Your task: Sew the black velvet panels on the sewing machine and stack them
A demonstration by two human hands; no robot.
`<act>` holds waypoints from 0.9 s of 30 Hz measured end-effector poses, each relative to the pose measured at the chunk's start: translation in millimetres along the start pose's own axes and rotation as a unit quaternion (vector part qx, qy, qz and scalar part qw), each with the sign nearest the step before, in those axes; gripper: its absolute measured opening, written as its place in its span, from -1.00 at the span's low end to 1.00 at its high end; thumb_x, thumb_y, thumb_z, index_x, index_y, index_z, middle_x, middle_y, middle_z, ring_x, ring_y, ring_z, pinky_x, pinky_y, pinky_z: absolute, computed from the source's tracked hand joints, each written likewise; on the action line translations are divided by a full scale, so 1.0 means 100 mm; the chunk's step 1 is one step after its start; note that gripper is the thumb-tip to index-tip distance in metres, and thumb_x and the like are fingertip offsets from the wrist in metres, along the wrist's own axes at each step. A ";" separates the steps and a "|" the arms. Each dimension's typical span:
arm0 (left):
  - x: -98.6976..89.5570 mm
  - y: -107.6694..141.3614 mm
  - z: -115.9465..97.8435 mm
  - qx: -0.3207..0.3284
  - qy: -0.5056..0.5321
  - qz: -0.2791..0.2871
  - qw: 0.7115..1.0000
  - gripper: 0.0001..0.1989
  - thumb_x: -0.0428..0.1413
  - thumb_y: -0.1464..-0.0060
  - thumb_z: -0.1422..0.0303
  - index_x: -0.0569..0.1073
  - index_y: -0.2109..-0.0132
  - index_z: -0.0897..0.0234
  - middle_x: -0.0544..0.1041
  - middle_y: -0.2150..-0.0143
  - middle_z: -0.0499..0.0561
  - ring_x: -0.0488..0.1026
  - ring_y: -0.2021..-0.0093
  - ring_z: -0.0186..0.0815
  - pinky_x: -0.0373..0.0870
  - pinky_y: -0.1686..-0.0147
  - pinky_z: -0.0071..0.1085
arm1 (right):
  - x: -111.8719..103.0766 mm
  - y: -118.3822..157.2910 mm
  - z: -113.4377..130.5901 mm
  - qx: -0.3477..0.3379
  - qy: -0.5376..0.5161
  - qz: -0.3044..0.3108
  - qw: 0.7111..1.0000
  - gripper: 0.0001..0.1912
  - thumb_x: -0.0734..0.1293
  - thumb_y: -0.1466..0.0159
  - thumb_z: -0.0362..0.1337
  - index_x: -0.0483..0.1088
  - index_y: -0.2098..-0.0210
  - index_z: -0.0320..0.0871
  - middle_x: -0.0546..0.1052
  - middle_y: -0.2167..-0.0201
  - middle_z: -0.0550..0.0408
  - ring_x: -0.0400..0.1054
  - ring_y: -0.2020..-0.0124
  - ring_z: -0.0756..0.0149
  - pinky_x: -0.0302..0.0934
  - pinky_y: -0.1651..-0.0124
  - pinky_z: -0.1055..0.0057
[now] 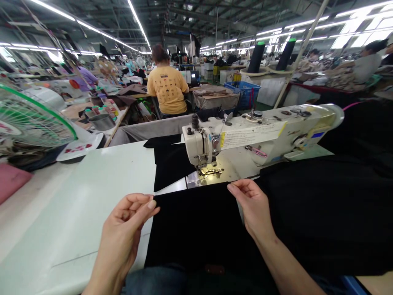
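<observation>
A black fabric piece (196, 221) is stretched between my hands, its top edge nearly straight, in front of the sewing machine (254, 135). My left hand (125, 225) pinches its upper left corner between thumb and fingers. The upper right end of that edge is pinched by my right hand (253, 205), just in front of the needle plate (211, 172). Behind the held edge, another black fabric piece (172, 164) lies left of the presser foot, reaching to the machine head. A large heap of black fabric (325, 213) spreads to the right of my right hand.
The pale worktable (101, 184) extends left. A green-rimmed fan (39, 119) stands at its far left, near pink cloth (12, 180). Two dark thread cones (256, 57) rise behind the machine. A person in a yellow shirt (167, 90) sits ahead, beside a blue crate (242, 92).
</observation>
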State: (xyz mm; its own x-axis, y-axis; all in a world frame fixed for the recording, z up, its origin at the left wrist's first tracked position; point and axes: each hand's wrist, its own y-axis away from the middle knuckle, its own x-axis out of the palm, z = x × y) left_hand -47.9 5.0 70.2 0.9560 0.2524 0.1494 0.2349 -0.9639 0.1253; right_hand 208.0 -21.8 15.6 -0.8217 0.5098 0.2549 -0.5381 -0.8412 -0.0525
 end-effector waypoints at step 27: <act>0.95 -1.14 0.63 0.192 -0.428 0.263 0.843 -0.84 0.15 0.08 0.53 0.32 0.47 0.24 0.43 0.49 -0.15 0.36 0.46 -0.40 0.26 0.41 -0.47 | -0.45 0.59 -0.45 -0.397 0.408 0.296 0.767 -0.80 0.20 -0.36 -0.52 0.39 0.11 -0.19 0.54 0.29 0.01 0.46 0.29 0.21 0.40 0.23 0.24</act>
State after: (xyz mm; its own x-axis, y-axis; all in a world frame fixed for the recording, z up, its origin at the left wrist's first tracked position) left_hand 26.8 133.3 8.2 0.6831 -0.2140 -0.6983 -0.3798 -0.9208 -0.0893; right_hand 205.3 -86.2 -42.4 -0.6356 0.2955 -0.7132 0.2968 -0.7593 -0.5791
